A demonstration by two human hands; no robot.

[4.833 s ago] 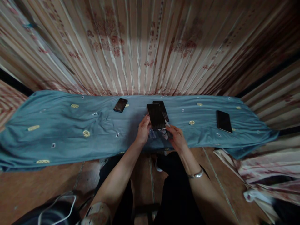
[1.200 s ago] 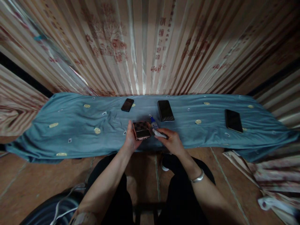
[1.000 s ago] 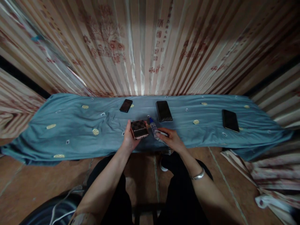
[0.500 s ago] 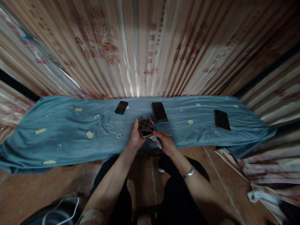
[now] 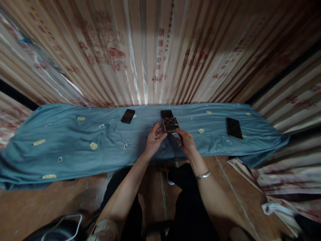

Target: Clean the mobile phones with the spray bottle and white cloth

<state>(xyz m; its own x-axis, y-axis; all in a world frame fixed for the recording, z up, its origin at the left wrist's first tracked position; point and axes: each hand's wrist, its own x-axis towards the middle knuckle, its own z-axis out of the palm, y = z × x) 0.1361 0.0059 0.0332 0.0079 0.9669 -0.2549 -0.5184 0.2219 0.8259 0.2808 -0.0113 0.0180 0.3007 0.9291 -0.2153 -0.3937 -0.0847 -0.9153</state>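
My left hand (image 5: 153,140) grips the left edge of a small phone with a checkered back and a rose-gold rim (image 5: 170,124), held just above the blue cloth (image 5: 75,144). My right hand (image 5: 187,144) sits at the phone's lower right corner, fingers closed on a small white wipe (image 5: 178,137). Directly behind the checkered phone, a black phone (image 5: 165,113) lies flat and partly hidden. Between my hands a small clear bottle (image 5: 163,144) lies on the cloth, hard to make out.
Two more black phones lie on the cloth, one at the left (image 5: 127,115) and one at the far right (image 5: 233,128). A striped curtain (image 5: 155,53) hangs close behind. A white cable (image 5: 71,218) lies on the floor at lower left, and bunched fabric (image 5: 278,180) at right.
My left hand has carried the checkered phone forward and to the right, over the near end of the middle black phone. My right hand followed with the wipe.
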